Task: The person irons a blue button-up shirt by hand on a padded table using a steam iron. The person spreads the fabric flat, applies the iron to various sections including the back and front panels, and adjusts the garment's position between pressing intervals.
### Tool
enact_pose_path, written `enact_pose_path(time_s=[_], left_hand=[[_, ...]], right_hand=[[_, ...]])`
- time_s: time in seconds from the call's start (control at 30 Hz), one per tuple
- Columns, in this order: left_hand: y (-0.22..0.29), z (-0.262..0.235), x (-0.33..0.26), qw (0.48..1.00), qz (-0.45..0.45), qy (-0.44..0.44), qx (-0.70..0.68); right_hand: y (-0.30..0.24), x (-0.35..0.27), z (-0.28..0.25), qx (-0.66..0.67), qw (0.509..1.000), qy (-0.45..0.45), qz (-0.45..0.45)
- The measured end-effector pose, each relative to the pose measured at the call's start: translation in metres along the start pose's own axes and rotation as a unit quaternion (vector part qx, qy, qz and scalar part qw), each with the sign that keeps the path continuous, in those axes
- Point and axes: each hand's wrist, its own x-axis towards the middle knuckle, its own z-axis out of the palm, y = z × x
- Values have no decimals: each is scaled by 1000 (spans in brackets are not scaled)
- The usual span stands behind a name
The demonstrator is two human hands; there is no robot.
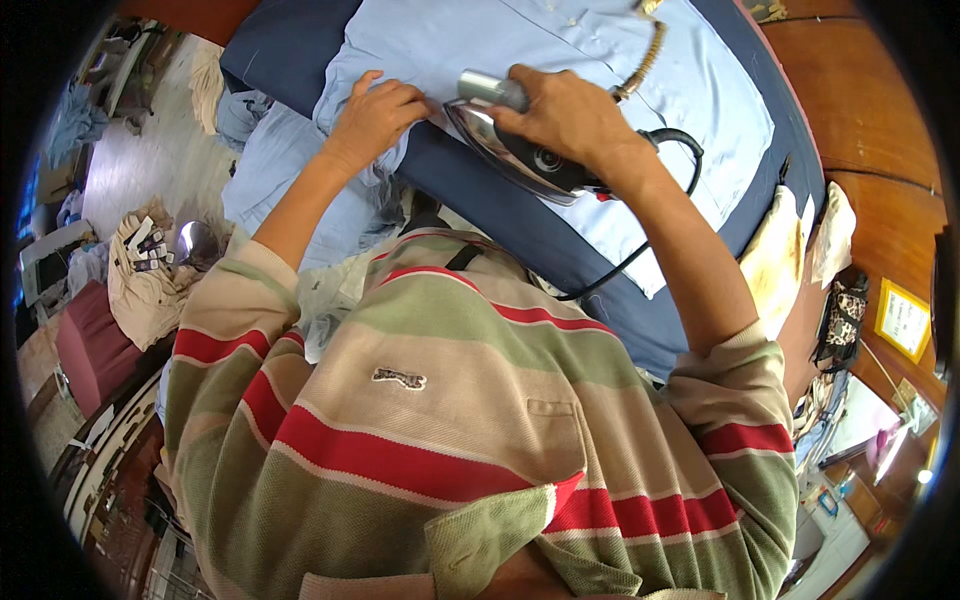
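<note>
My right hand (570,112) is wrapped around the handle of a clothes iron (545,160), which has a shiny soleplate and a dark body. The iron rests at the near edge of a light blue garment (440,45), spread over a dark navy padded board (470,165). My left hand (375,118) lies on the garment just left of the iron's tip, its fingers apart and one of them raised. Below that hand, part of the blue cloth (300,190) hangs over the board's near edge in folds.
A black cable (690,150) loops from the iron down across the board, and a gold-brown coiled cord (652,55) rises behind it. Stained cream cloths (775,255) hang at the right, by a wooden panel (860,110). Beige clothing (145,270) lies in a heap at left.
</note>
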Motion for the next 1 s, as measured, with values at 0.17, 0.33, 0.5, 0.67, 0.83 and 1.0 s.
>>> enact_pose_path(time_s=[0.17,0.33,0.5,0.67,0.83,1.0], left_hand=[[-25,-9,-21,988,-147,-16,-43],[-26,-12,-7,946,-311,79,48],[2,9,-8,954,-272,-68,103],[-13,15,-12,958,-259,-51,111],[-19,-4,5,953,-294,22,72],[-44,-13,56,973,-222,-5,63]], right_hand=[[-14,-14,3,-14,999,-47,-3],[-29,-1,7,-10,999,-47,-3],[-19,-21,10,7,998,-44,38],[-15,-25,12,2,999,-15,39],[-36,-8,9,14,999,-41,-32],[12,-33,-10,44,995,-9,93]])
